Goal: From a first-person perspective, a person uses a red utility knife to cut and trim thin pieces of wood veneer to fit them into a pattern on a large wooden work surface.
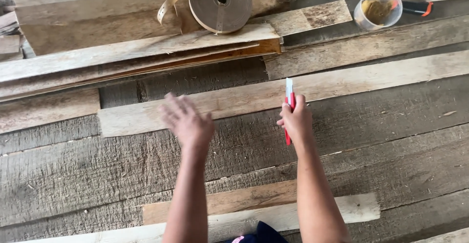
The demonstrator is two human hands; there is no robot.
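Observation:
My right hand (296, 120) grips a red utility knife (289, 99), its blade pointing away from me over a long pale wood veneer strip (342, 84). My left hand (186, 121) hovers open and blurred, fingers spread, just above the same strip's left part, holding nothing. Both forearms reach in from the bottom edge. The surface under them is made of grey, rough veneer sheets (73, 165).
A big roll of brown paper tape (221, 3) lies on a stack of veneer pieces (137, 52) at the top left. A clear plastic cup (378, 8) with brownish contents stands top right, beside a black-and-orange tool (417, 8). Two lighter strips (229, 201) lie near me.

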